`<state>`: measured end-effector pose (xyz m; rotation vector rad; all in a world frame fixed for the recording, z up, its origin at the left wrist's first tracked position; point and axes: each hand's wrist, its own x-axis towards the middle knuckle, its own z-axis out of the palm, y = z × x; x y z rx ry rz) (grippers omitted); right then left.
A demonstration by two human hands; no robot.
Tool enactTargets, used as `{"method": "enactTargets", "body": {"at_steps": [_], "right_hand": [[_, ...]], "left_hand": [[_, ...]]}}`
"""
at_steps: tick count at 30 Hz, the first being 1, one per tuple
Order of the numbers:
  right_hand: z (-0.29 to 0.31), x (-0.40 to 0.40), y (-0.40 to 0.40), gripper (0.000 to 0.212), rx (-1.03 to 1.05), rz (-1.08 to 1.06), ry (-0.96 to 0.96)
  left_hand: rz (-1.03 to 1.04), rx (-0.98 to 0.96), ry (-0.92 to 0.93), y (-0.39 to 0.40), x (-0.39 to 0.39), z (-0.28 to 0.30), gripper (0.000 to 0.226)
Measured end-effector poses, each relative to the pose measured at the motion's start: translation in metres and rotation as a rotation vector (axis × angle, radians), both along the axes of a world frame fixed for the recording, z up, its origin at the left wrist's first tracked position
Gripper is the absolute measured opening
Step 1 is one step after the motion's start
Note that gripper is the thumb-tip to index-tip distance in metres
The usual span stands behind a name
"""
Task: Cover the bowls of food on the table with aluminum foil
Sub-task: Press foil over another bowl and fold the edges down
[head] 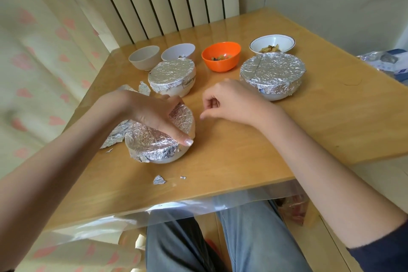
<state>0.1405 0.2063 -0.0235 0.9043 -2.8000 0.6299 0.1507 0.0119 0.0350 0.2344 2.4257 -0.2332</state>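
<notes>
While the left hand is lying across the top of the near white bowl capped in crinkled silver foil, its grip is released, the fingers stretched flat and the thumb pressing the foil down at the right rim. The right hand is hovering just beside that bowl, fingers loosely curled and grasping nothing that shows.

This looks like the smoothing stage on the 3rd bowl; 2 more are already wrapped, a small white foil-capped bowl just beyond the left hand and a wider foil-capped bowl beyond the right. The next move is probably calling for a fresh sheet, since the round orange plastic bowl and the white patterned-rim bowl are sitting uncovered at the back of the wooden surface, food showing in each. Torn foil scraps are lying against the near bowl's left side.
</notes>
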Motion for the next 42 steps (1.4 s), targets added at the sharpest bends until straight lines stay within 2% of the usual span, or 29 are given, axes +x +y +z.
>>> {"method": "enactTargets", "body": {"at_steps": [2,5,8,10,16,22,26,28,29,30,32,34,37,38,42], "right_hand": [[-0.009,0.017,0.003,0.022,-0.05,-0.029,-0.032],[-0.021,0.041,-0.003,0.037,-0.105,-0.004,-0.141],[-0.026,0.049,-0.011,0.048,-0.167,-0.043,-0.182],[-0.027,0.048,-0.014,0.049,-0.196,-0.068,-0.179],[-0.029,0.031,-0.017,0.04,-0.333,0.02,-0.305],[-0.024,0.012,-0.021,0.031,-0.351,0.087,-0.377],[-0.038,0.024,-0.015,0.03,-0.489,0.036,-0.436],[-0.044,0.035,-0.016,0.027,-0.59,-0.009,-0.418],[-0.048,0.04,-0.019,0.024,-0.633,-0.041,-0.403],[-0.052,0.045,-0.022,0.022,-0.666,-0.076,-0.395],[-0.057,0.052,-0.029,0.032,-0.747,-0.148,-0.44],[-0.053,0.056,-0.034,0.04,-0.855,-0.23,-0.47],[-0.028,0.05,-0.046,0.035,-0.942,-0.339,-0.38],[-0.017,0.045,-0.054,0.033,-0.927,-0.331,-0.375],[-0.009,0.029,-0.089,0.035,-0.838,-0.288,-0.44]], "left_hand": [[0.046,0.03,-0.001,0.0,0.004,0.0,0.15],[0.06,0.169,0.034,-0.004,0.007,0.003,0.144],[-0.062,0.287,0.039,-0.017,0.009,0.005,0.131],[-0.149,0.239,0.023,-0.02,0.013,0.001,0.131],[-0.119,0.188,0.034,-0.012,0.013,-0.008,0.116],[-0.124,0.162,0.019,-0.011,0.008,-0.009,0.114],[-0.124,0.142,0.017,-0.016,0.005,-0.01,0.122],[-0.113,0.198,0.009,-0.023,0.004,-0.01,0.125],[-0.054,0.301,-0.003,-0.027,0.004,-0.009,0.124],[0.023,0.438,-0.004,-0.031,0.004,-0.009,0.118],[0.135,0.632,0.095,-0.041,0.003,-0.013,0.099],[0.209,0.695,0.265,-0.051,0.0,-0.02,0.09],[0.312,0.805,0.41,-0.058,0.004,-0.035,0.047],[0.334,0.823,0.429,-0.058,0.005,-0.039,0.04],[0.462,0.951,0.498,-0.054,0.012,-0.049,0.029]]}}
